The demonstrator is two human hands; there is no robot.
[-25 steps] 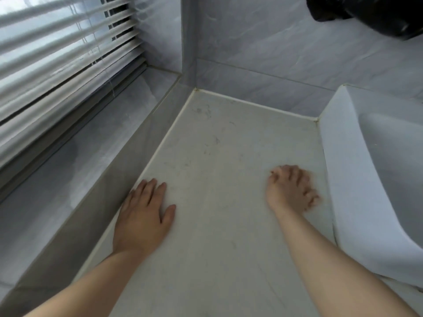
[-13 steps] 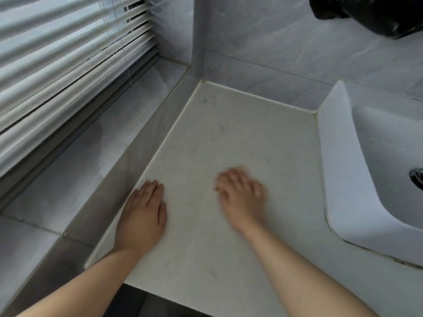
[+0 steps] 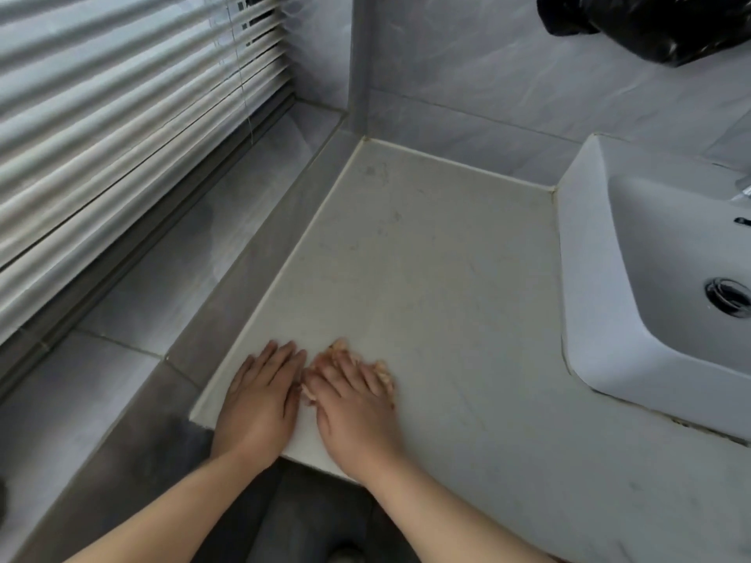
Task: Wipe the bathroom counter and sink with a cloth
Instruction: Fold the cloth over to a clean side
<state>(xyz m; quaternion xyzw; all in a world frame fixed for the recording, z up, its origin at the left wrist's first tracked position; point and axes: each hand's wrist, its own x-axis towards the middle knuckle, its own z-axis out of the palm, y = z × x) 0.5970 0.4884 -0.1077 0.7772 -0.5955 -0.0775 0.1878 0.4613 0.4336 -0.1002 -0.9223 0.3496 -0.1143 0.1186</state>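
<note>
The pale stone counter (image 3: 426, 278) runs from the tiled wall corner to its front edge. My left hand (image 3: 260, 400) lies flat on it near the front left corner, fingers straight. Right beside it, my right hand (image 3: 353, 404) presses flat on a small tan cloth (image 3: 383, 371); only bits of the cloth show around the fingers. The white basin of the sink (image 3: 585, 245) stands on the counter to the right, with a metal drain (image 3: 729, 296) in its bowl. Faint marks dot the counter towards the back.
A grey tiled window ledge (image 3: 183, 270) runs along the left, one step above the counter, under white slatted blinds (image 3: 122, 115). A black plastic bag (image 3: 658, 22) hangs at the top right. Part of a tap (image 3: 743, 193) shows at the right edge.
My right hand has slid left across the counter, from beside the sink to right next to my left hand. The left hand has stayed flat in place.
</note>
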